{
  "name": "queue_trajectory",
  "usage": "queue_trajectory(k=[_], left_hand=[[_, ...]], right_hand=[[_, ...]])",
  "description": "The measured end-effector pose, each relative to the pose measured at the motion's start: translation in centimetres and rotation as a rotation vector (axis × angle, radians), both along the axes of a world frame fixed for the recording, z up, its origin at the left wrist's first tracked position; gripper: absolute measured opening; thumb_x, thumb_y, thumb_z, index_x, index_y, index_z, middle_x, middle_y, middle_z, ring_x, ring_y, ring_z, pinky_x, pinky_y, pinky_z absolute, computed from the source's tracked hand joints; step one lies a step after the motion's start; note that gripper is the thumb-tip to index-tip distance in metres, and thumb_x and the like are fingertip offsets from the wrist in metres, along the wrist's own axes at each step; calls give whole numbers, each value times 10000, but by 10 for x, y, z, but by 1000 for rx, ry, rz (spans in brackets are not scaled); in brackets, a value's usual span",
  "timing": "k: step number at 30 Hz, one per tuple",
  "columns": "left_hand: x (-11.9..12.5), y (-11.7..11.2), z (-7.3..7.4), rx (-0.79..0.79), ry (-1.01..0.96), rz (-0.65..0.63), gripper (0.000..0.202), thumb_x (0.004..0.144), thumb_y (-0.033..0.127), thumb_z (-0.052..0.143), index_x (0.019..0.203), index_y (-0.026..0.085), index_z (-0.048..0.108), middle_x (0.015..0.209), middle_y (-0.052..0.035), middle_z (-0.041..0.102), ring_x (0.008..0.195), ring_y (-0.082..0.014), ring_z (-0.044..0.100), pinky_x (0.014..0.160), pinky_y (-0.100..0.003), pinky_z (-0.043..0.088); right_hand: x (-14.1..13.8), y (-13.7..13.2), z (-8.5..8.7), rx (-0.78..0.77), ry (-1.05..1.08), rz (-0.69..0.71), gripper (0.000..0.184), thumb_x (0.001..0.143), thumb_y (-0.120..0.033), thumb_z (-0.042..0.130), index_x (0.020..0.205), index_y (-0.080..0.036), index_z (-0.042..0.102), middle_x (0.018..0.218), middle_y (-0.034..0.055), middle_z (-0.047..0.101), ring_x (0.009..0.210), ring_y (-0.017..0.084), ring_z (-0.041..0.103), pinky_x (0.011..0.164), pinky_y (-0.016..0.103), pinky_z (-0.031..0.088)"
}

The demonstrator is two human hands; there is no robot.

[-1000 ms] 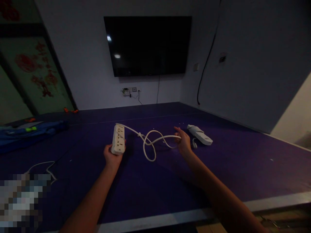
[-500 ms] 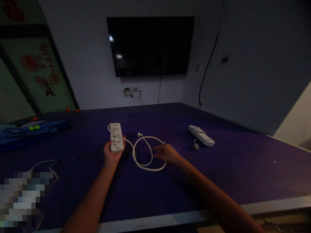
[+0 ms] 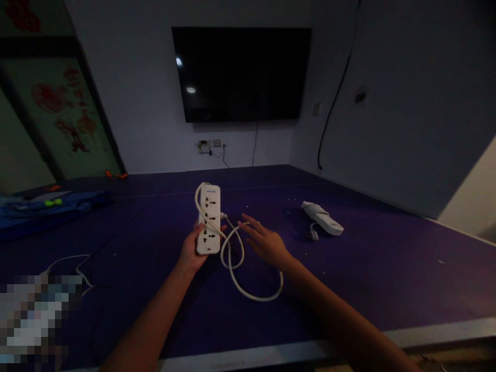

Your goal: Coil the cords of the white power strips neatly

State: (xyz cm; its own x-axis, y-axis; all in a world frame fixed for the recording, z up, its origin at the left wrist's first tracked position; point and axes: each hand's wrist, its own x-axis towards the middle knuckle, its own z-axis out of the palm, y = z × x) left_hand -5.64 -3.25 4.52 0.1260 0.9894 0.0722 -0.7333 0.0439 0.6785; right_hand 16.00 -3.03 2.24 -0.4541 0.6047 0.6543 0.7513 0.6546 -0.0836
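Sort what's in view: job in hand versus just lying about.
In hand:
white power strip, in the left hand
its looped cord, at the right hand

Apparently lying about:
cord-wrapped white strip with plug
blue cloth

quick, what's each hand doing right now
Left hand: closed, holding the white power strip.
Right hand: open, over the white cord; whether it touches cannot be told.

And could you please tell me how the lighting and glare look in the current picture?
Head view: dim lighting; two pale glare spots on the black rectangular television; the cream wall patch at far right brighter; distinct dark socket holes on the white rectangular power strip.
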Motion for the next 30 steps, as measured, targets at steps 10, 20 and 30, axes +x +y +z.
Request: queue_trajectory(k=[10, 20, 30], left_hand=[[13, -7, -8, -6, 68, -106, 500, 789, 256, 535, 1281, 198, 460, 1044, -129, 669, 807, -280, 674, 681, -411, 542], [-11, 29, -20, -190, -222, 203, 307, 854, 272, 470, 1129, 166, 558, 838, -69, 690, 816, -214, 670, 723, -350, 553], [-15, 26, -16, -137, -273, 195, 315, 860, 278, 468, 1117, 138, 581, 898, -94, 690, 863, -228, 660, 728, -353, 552]], right_hand=[[5, -7, 1, 114, 209, -17, 274, 893, -364, 459, 880, -209, 685, 857, 63, 689, 715, 134, 626, 644, 223, 452], [1, -20, -4, 405, 242, -14, 142, 795, -323, 610, 878, -248, 698, 739, 39, 696, 700, 175, 593, 674, 314, 417], [-54, -67, 4, 439, -96, 444, 170, 840, -312, 524, 898, -185, 622, 773, 13, 660, 720, 135, 553, 697, 317, 369]])
